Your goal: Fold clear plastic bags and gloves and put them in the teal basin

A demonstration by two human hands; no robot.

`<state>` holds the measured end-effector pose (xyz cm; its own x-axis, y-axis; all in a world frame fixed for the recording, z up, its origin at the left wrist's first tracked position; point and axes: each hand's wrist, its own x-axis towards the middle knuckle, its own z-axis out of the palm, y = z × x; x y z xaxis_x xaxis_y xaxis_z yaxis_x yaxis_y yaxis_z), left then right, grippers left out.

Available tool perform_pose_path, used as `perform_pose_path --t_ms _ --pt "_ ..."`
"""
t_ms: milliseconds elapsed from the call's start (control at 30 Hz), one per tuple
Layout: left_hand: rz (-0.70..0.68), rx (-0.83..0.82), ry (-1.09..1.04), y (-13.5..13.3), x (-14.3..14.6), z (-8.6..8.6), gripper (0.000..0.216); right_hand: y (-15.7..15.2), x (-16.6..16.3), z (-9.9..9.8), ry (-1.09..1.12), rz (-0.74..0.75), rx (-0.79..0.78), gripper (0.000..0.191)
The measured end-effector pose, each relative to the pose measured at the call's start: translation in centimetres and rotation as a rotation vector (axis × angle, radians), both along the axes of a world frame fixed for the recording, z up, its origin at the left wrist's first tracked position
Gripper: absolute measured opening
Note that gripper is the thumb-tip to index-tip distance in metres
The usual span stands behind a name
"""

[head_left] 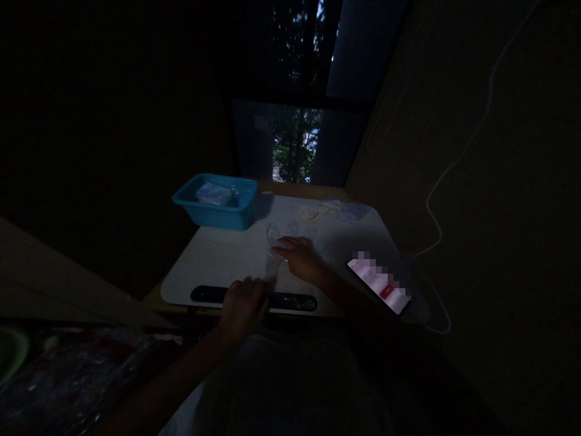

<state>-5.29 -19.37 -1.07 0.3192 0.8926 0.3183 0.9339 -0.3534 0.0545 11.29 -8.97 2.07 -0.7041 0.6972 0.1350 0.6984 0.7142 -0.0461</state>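
Note:
In dim light, a piece of clear plastic (273, 235) with several rounded, finger-like lobes lies on the white tabletop (218, 254). My right hand (300, 259) rests over it, palm down, with fingers stretched toward the left. Nearer to me, my left hand (244, 304) is at the front edge of the table, above a long black strip (295, 301). Its fingers are curled close to the lower end of the plastic. What they hold, if anything, is too dark to make out.
A blue basin (218, 215) with a plastic packet (213, 194) inside stands at the back left. Crumpled pale pieces (318, 209) and a clear sheet (353, 213) lie at the back right. A lit phone (379, 284) sits on the right, near a white cable (440, 227).

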Motion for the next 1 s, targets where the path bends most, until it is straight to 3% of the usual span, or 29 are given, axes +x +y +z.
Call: perform_pose_path --t_ms 100,600,833,1000 --pt "-0.014 -0.014 -0.043 -0.1 0.0 0.1 0.019 0.2 -0.8 -0.1 -0.067 0.062 -0.010 0.054" --pt "-0.151 0.061 -0.102 -1.0 -0.4 -0.3 0.025 0.5 -0.9 -0.7 -0.109 0.051 0.013 0.052" --pt "-0.134 0.072 -0.101 0.1 -2.1 -0.5 0.048 -0.1 -0.4 -0.2 -0.111 0.104 0.029 0.056" --pt "-0.134 0.020 -0.052 1.0 -2.3 -0.3 0.051 -0.4 -0.6 -0.3 -0.135 0.124 0.023 0.052"
